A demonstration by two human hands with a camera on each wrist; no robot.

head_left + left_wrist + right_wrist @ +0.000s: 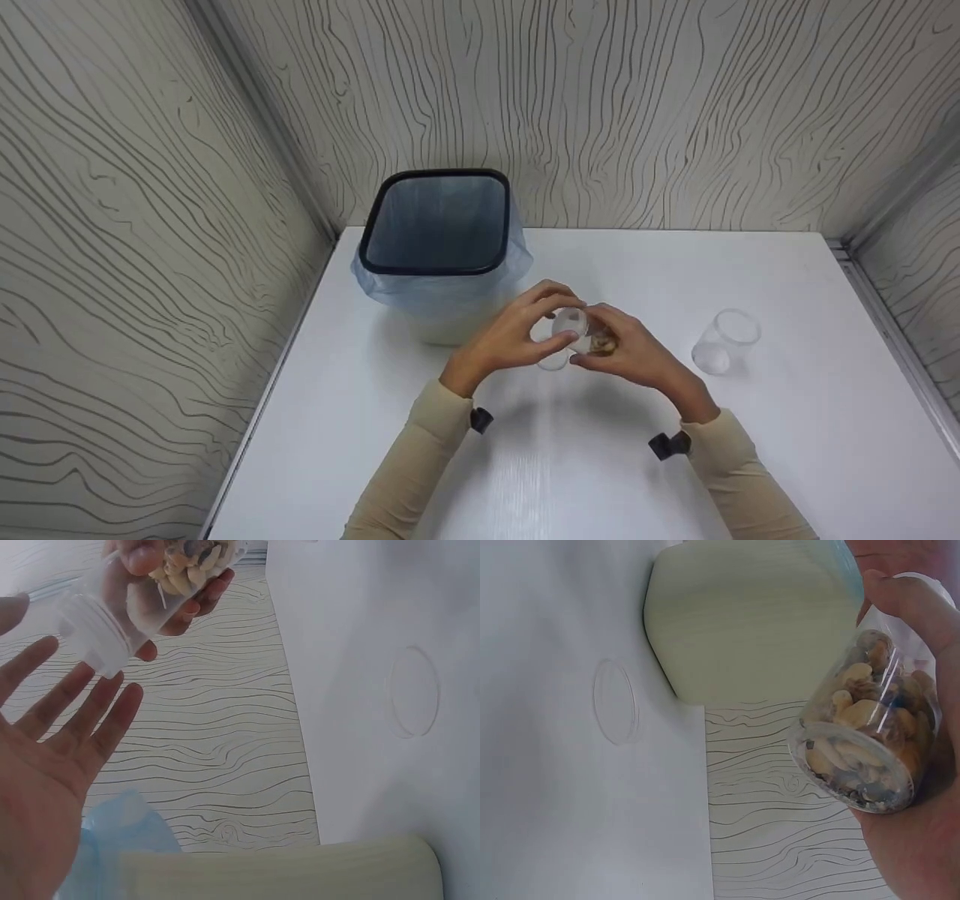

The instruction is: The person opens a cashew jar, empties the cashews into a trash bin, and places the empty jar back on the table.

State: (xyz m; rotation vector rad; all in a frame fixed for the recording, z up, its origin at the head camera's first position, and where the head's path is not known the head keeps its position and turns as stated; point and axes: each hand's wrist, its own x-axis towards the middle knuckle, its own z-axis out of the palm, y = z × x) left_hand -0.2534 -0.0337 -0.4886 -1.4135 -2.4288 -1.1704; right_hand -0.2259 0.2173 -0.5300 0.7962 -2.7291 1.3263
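My right hand [637, 351] grips a clear plastic jar [859, 716] from the side. Mixed nuts [187, 568] fill its base end, and the jar is tilted with its mouth toward my left hand [517, 330]. Spread, nearly straight fingers of the left hand reach around the mouth end in the left wrist view, the fingertips touching or very close to it. Below the hands, a clear round lid [616, 701] lies flat on the white table [465, 480]. A second clear jar [724, 343] appears to the right of the right hand.
Behind the left hand stands a pale bin with a black rim [435, 270] and a light blue liner bag [517, 262] folded over its edge. Wood-grain patterned walls [600, 112] enclose the table at the back and both sides.
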